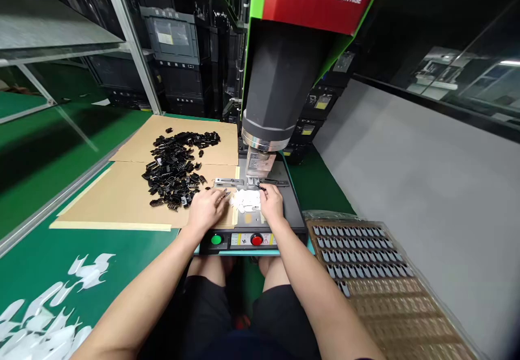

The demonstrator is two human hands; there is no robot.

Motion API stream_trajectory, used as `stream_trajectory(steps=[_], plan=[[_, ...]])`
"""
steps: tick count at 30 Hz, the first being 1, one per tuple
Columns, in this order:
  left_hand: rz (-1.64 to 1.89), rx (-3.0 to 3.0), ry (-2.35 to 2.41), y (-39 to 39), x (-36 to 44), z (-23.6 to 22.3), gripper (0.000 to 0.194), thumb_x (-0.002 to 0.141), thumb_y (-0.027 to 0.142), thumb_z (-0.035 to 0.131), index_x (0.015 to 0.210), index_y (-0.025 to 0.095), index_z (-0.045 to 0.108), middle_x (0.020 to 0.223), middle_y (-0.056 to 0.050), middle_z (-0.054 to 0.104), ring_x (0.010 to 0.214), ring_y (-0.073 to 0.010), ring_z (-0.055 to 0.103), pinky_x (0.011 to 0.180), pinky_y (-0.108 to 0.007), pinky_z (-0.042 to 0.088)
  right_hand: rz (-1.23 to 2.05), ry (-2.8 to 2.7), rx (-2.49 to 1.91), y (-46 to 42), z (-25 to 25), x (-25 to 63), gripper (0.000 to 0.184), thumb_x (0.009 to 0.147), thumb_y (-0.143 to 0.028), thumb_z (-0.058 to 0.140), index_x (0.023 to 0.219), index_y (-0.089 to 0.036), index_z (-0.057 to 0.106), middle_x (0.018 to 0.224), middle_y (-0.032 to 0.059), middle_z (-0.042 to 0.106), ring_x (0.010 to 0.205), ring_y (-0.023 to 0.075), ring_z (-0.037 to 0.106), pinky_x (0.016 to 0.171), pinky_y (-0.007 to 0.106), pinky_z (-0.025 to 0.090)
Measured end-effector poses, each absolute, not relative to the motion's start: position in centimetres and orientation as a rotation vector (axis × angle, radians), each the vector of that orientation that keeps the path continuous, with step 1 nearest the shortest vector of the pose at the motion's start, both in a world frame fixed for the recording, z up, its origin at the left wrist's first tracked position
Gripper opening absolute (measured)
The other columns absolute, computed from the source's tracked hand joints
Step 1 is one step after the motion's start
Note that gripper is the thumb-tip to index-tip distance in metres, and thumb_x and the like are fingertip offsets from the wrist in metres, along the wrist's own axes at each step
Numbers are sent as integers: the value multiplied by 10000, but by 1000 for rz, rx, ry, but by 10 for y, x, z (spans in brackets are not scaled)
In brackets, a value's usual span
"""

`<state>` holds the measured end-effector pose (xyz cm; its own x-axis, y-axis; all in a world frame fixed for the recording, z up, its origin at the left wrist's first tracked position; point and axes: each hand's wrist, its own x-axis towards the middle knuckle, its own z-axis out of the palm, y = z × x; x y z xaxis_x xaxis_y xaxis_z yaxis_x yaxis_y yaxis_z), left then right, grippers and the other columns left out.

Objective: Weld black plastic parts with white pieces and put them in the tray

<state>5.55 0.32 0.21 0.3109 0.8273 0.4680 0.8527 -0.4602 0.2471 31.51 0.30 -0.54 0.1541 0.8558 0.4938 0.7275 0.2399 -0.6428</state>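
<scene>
My left hand [208, 208] rests at the edge of the cardboard sheet [122, 192], its fingers curled around a small piece I cannot make out, just left of a small heap of white parts [246, 200]. My right hand [271, 202] sits on the press's grey base plate [292, 208], fingers pinched on a small black part by the metal fixture [252, 181]. Directly above the fixture hangs the grey press head [276, 95]. A pile of small black plastic parts [176, 168] lies on the cardboard to the left of my left hand.
A green button [216, 239] and a red button [256, 239] sit on the machine's front panel. A brown tray [385, 289] with rows of dark parts lies at the right under clear film. White plastic pieces [44, 316] lie on the green table at lower left. Black crates [173, 51] stand behind.
</scene>
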Motion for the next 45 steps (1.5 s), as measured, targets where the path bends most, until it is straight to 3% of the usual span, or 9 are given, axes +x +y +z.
stream_trajectory(steps=[4,10,17,23,27,32,35,40,45], plan=[[-934,-2566,-1584,30,107,12,321,1076,419,542,1242,252,760,1158,-97,771,1068,-288,663,946,-416,458,114,-1608,-1498,21,-10,327,325,1000,-188,523,1224,-210,757,1229,120,711,1125,262,673,1025,384,551],[-688,-2605,-1646,60,155,17,345,1081,442,517,1259,260,750,1193,-120,730,1094,-314,621,924,-443,438,-61,-1811,-1691,29,-8,320,340,1061,-280,521,1326,-232,728,1197,132,679,1136,300,580,1032,415,499],[-517,-2638,-1567,59,163,25,342,1053,411,540,1290,232,708,1243,-156,676,1182,-362,593,962,-502,454,-101,-1948,-1841,25,7,316,420,1011,-203,552,1414,-263,653,1232,150,623,1154,330,502,995,451,473],[-709,-2721,-1619,34,125,28,545,1040,493,549,1504,209,572,1423,-159,626,1287,-370,586,1092,-532,472,8,-1875,-1656,-8,13,346,500,988,-227,570,1487,-252,590,1416,128,596,1294,314,508,1125,466,466],[-677,-2876,-1463,-15,63,4,603,977,521,647,1515,259,569,1520,-131,574,1384,-369,539,1155,-530,462,56,-1973,-1544,-71,0,400,520,979,-279,587,1499,-254,587,1473,105,606,1386,308,498,1208,488,422],[-381,-2914,-1469,-60,22,-21,760,898,331,715,1615,278,468,1665,-132,446,1478,-397,455,1189,-576,420,131,-2174,-1666,-130,-25,455,699,926,-283,617,1606,-347,469,1636,63,501,1543,339,377,1235,573,356],[-344,-2885,-1516,-63,23,-22,766,883,297,719,1610,288,478,1660,-132,451,1466,-402,460,1178,-587,415,69,-2212,-1743,-137,-35,463,728,918,-221,582,1614,-391,452,1674,32,466,1560,330,360,1231,581,333],[-351,-2879,-1584,-61,29,-18,757,875,300,727,1595,288,491,1644,-125,467,1454,-396,462,1183,-587,409,-16,-2181,-1772,-132,-35,456,688,891,-213,590,1558,-372,532,1634,43,516,1545,338,380,1209,576,335],[-455,-2828,-1604,-66,34,-21,653,944,446,681,1555,272,536,1617,-142,488,1446,-403,465,1189,-607,397,-7,-2048,-1706,-116,-31,434,415,986,-260,524,1372,-260,678,1467,102,652,1464,325,474,1174,536,373]])
